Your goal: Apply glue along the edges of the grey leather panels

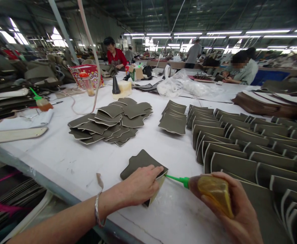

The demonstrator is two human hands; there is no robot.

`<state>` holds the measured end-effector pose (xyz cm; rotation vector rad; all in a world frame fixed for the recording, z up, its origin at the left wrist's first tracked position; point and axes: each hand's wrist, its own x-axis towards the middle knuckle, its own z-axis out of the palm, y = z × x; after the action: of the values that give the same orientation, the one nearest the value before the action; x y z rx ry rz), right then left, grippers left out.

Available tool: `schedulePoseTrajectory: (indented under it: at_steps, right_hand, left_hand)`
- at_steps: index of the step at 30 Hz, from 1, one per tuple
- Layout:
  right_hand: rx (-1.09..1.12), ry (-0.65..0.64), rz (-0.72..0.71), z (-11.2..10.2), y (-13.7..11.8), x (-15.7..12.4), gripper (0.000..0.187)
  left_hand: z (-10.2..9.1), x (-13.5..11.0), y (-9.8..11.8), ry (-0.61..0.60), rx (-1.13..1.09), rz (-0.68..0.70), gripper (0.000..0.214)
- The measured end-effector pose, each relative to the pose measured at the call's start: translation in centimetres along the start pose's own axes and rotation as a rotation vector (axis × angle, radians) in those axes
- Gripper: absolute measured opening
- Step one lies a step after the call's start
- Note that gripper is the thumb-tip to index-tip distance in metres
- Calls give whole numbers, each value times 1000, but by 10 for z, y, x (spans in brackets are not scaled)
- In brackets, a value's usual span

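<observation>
My left hand (145, 183) lies across a dark olive-grey leather piece (140, 161) at the table's front. Its index finger presses near the piece's right corner, and the other fingers curl over the near edge, where a pale yellowish face (157, 189) shows below. What the thumb does is hidden. In my right hand (239, 206) is a squeeze bottle (211, 191) of amber liquid, probably glue, tilted on its side. The bottle's green nozzle (177, 179) points left, its tip at the leather piece's right corner, apparently touching the edge.
Overlapping rows of similar pieces (239, 145) cover the right side. A loose pile (110, 122) and a small stack (173, 118) lie farther back. At left stands another green-tipped bottle (43, 103). A pale hose (96, 67) hangs over the table. Several people work behind.
</observation>
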<state>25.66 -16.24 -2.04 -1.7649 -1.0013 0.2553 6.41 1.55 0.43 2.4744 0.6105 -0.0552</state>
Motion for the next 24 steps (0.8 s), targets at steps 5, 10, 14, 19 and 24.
schedulePoseTrajectory:
  at_steps: [5, 10, 14, 19, 24]
  right_hand:
    - [11, -16, -3, -2, -2, 0, 48]
    - [-29, -4, -99, -5, 3, 5, 49]
    - [-26, -45, -53, -4, 1, 0, 45]
    - [-18, -23, -41, -4, 1, 6, 51]
    - [21, -44, 74, 4, -4, -9, 51]
  left_hand:
    - [2, 1, -3, 13, -14, 9, 53]
    - [1, 1, -3, 12, -51, 16, 53]
    - [-1, 0, -1, 3, -50, 1, 52]
    - [1, 1, -2, 8, -50, 10, 55]
    - [1, 1, -3, 11, -48, -2, 55]
